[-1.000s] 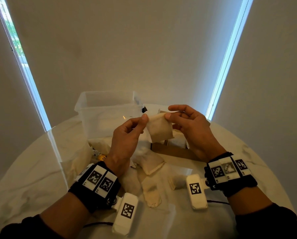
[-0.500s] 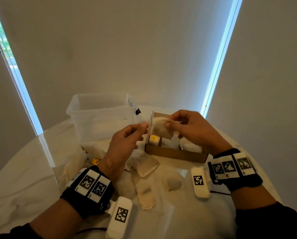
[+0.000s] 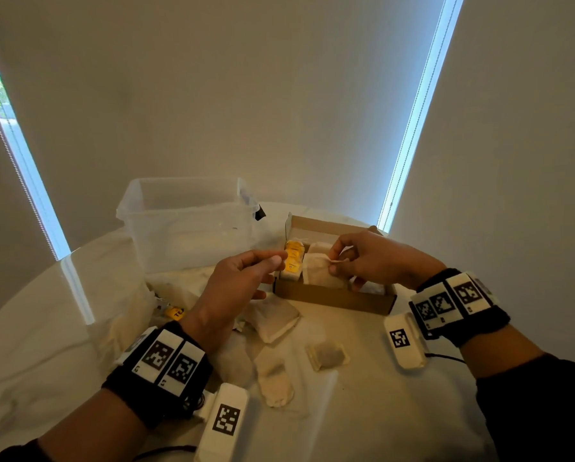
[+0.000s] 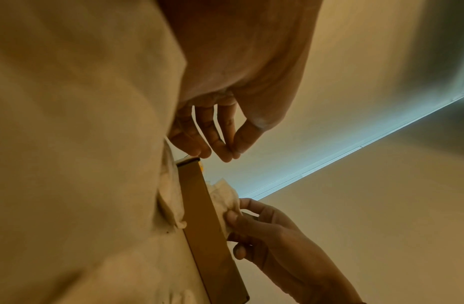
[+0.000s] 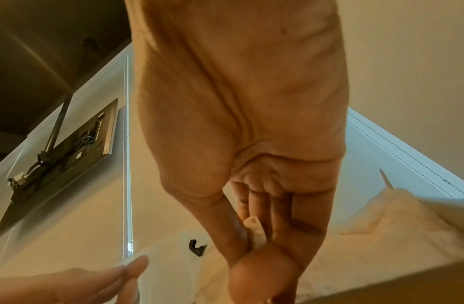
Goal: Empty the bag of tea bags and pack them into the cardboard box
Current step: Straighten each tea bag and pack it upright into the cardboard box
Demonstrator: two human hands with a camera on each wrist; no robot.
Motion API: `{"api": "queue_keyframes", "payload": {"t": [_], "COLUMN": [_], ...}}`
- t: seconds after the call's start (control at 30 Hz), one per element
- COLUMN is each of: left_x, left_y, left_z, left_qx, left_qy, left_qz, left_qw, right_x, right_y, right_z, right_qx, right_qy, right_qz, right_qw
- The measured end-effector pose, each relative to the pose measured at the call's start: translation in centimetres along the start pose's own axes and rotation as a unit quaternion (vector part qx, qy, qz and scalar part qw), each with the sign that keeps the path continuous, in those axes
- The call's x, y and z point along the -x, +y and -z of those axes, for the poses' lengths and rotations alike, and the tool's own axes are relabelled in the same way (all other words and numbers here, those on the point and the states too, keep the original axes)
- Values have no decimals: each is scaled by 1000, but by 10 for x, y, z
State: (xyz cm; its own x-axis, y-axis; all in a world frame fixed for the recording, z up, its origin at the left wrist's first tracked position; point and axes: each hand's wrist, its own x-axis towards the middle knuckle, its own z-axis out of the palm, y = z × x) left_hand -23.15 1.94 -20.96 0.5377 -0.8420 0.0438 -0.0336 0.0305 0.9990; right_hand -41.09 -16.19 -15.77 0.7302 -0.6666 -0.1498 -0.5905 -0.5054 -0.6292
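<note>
The open cardboard box (image 3: 332, 296) sits on the table just beyond my hands, with yellow-tagged tea bags (image 3: 292, 261) packed at its left end. My right hand (image 3: 331, 261) pinches a pale tea bag (image 3: 316, 276) by its top edge, standing it inside the box beside the yellow ones. In the right wrist view the tea bag (image 5: 254, 228) shows between thumb and fingers. My left hand (image 3: 277, 258) hovers at the box's left corner with fingers extended and thumb near the fingertips, holding nothing I can see. The left wrist view shows the box wall (image 4: 207, 216).
Three loose tea bags (image 3: 276, 320) (image 3: 327, 355) (image 3: 274, 378) lie on the white table in front of the box. A limp bag (image 3: 126, 315) with a yellow tag (image 3: 176, 313) lies at the left. A clear plastic tub (image 3: 186, 225) stands behind it.
Both hands held the tea bag up a second ago. My left hand has let go, and my right hand has carried the bag down into the box.
</note>
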Motion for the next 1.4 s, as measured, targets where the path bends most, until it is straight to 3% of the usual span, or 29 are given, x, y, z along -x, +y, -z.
{"api": "queue_keyframes", "payload": {"t": [0.2,0.4,0.5,0.6,0.8,0.9,1.1,1.23,1.4], "left_x": [0,0,1,3,3,4,1,0,0], "left_y": [0,-1,-1,-1,-1,-1,0,3,4], "left_z": [1,1,-1,-1,-1,-1,-2,-1,0], "left_qx": [-3,-1,-5,-19,-32,-34,13,60,75], "left_qy": [-5,-6,-15,-34,-43,-45,17,59,69], "left_qz": [1,2,6,9,12,13,18,27,38], "left_qw": [1000,1000,1000,999,999,998,1000,996,994], "right_x": [-2,14,16,5,-7,-9,15,43,63], "right_y": [-1,-16,-23,-17,2,3,-23,-46,-45], "right_z": [1,13,3,-10,-8,-13,-9,-27,-41], "right_qx": [2,56,129,221,186,237,188,244,339], "right_qy": [8,167,62,-24,28,-6,60,-46,-210], "right_qz": [-12,116,147,112,92,84,177,191,115], "right_qw": [1000,977,979,968,978,968,964,950,910]}}
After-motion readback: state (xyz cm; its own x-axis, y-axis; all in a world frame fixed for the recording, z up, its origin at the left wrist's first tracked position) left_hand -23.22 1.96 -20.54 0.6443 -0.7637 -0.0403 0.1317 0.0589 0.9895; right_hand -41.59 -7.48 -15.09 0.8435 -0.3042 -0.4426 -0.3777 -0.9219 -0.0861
